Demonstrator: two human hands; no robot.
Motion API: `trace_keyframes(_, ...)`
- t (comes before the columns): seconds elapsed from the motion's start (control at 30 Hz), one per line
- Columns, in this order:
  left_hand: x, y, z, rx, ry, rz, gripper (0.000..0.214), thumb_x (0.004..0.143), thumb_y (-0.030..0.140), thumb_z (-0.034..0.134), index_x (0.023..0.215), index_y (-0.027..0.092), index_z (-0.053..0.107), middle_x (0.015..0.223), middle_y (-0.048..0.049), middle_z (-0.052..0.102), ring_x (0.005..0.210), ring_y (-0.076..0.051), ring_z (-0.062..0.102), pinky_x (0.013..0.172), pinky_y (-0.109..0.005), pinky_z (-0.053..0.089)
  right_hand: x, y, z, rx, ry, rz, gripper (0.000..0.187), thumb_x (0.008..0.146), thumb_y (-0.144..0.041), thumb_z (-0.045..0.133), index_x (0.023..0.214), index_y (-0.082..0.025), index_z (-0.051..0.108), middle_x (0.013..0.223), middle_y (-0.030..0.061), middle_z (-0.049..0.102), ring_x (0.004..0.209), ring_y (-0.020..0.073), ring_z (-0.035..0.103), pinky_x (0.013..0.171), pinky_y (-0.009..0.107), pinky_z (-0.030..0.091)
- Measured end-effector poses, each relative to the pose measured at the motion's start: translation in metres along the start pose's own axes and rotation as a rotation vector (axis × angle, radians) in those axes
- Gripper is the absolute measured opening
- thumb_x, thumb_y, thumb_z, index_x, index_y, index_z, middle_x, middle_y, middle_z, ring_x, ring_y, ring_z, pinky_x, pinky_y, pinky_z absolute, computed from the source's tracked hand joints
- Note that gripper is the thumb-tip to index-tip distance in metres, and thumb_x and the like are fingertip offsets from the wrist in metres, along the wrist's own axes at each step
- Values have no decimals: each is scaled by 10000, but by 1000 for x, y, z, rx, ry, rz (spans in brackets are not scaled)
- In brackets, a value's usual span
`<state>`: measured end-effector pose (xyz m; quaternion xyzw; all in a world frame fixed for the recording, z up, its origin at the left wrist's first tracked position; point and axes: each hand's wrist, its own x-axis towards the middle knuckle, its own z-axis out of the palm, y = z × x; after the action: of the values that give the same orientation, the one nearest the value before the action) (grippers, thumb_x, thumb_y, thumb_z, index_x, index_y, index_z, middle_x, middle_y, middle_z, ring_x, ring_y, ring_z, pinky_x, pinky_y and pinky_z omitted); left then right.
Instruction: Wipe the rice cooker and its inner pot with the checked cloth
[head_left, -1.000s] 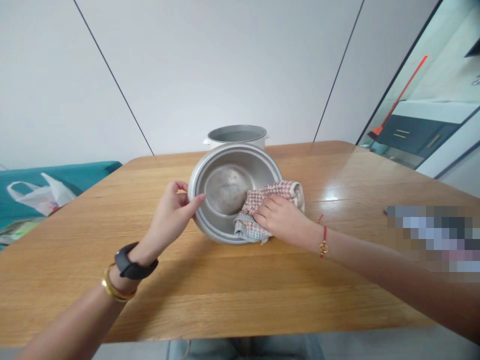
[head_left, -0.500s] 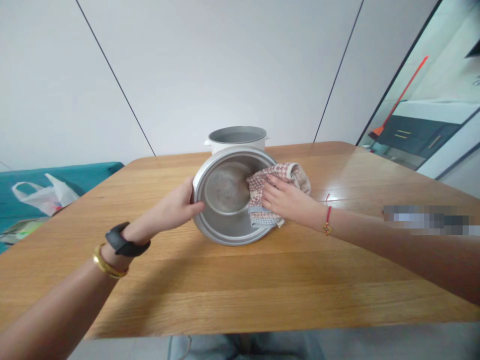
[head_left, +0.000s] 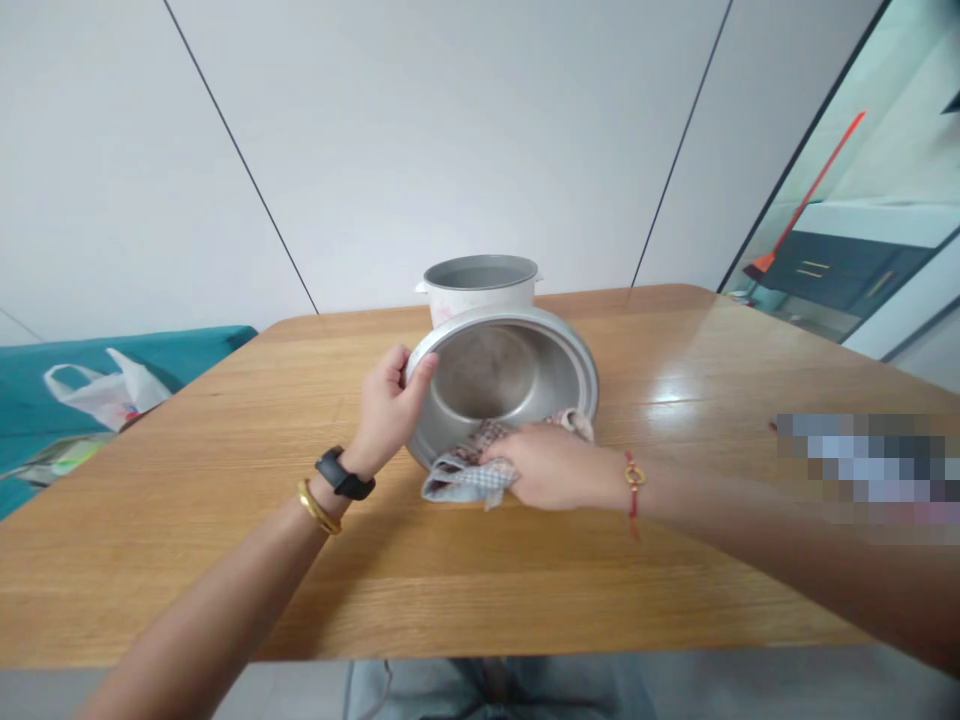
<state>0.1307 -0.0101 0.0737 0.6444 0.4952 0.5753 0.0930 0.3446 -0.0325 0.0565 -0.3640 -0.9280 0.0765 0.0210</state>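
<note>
A round metal inner pot [head_left: 556,352] is tilted on its side, its open mouth facing me. My left hand [head_left: 391,405] grips its left rim, thumb over the edge and the fingers behind. With my right hand [head_left: 551,465] I hold a brown-and-white patterned cloth [head_left: 469,478], pressed against the lower inside and front rim of the pot. The fingertips of the right hand are partly hidden by the cloth. Just behind the inner pot stands a white rice cooker body [head_left: 480,296], lidless, with small side handles and a grey interior.
The wooden table [head_left: 360,590] spans the view, with a pale wall behind it. On a teal seat [head_left: 214,348] at left lie a white plastic bag [head_left: 105,395] and some papers. A blurred-out item [head_left: 870,460] is on the right. An orange broom [head_left: 814,200] leans beyond the doorway.
My right hand has moved the cloth from the pot's right inner wall down and left to its lower rim. The pot has turned and shifted right, my left hand moving along with it.
</note>
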Motion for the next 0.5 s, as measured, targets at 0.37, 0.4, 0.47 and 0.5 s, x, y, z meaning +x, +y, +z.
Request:
trace_keyframes(0.37, -29, 23, 0, -578, 198, -333, 435, 821, 569, 753, 754, 196, 539, 628, 38, 500, 552, -106, 436, 515, -220, 343, 48, -22, -15, 209, 926, 216, 441, 967, -153, 440, 1366, -198, 621, 1455, 121, 572, 1315, 315, 505, 1087, 474, 431)
trace_keyframes(0.4, -32, 26, 1, -604, 210, -320, 432, 815, 564, 762, 760, 195, 546, 636, 38, 511, 560, -105, 451, 522, -217, 356, 46, -25, -16, 95, 835, 165, 449, 963, -155, 452, 1372, -215, 626, 1506, 106, 528, 1374, 353, 435, 1110, 533, 398)
trace_keyframes(0.47, -35, 33, 4, -646, 252, -302, 439, 795, 567, 783, 765, 192, 555, 650, 36, 534, 569, -103, 471, 531, -211, 376, 44, -30, -12, -48, 603, 50, 435, 959, -172, 482, 1355, -227, 651, 1547, 70, 494, 1453, 408, 311, 1127, 601, 364)
trace_keyframes(0.5, -36, 34, 5, -663, 275, -300, 447, 783, 571, 792, 768, 191, 559, 654, 35, 544, 569, -102, 475, 530, -208, 382, 45, -31, -9, -93, 515, -6, 426, 966, -178, 481, 1351, -226, 658, 1552, 55, 494, 1480, 415, 264, 1139, 612, 351)
